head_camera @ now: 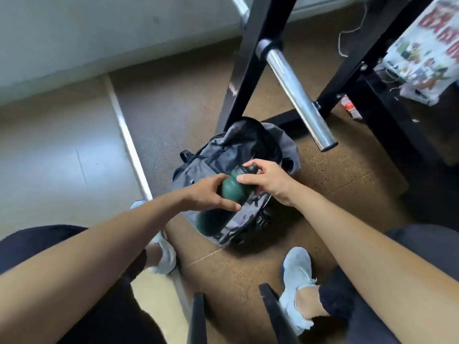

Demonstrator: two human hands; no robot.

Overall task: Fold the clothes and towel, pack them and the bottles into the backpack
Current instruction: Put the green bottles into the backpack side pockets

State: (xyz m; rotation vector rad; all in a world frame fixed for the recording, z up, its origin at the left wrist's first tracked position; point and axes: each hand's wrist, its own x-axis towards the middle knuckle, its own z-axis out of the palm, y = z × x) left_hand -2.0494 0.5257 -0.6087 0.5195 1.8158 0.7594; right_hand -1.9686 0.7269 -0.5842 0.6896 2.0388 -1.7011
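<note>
Brown speckled floor (248, 274), pale wall strip top left; black rack frame (250, 58) standing on it with a chrome bar (295, 95) sticking out toward camera; white cord (347, 33) on the floor behind; printed cloth (427, 45) hanging top right, blurred, print unreadable; small red-and-white item (350, 109) on the floor by the rack foot, too small to identify.

Grey backpack (223, 155) lies on the floor just in front of the rack base, between the person's feet in pale blue shoes (295, 276); top flap open.

Green bottle (233, 188) with black cap is over the near end of the backpack, tilted, cap pointing up and to the right; lower body goes down toward a pocket or opening, which one I can't tell; dark green shape (208, 219) shows inside the opening below, too blurred to say whether it's the same bottle or another.

Left hand (211, 192) grasps the bottle body from the left, fingers curled round it; right hand (268, 180) grips the upper part near the cap, thumb across the shoulder.
</note>
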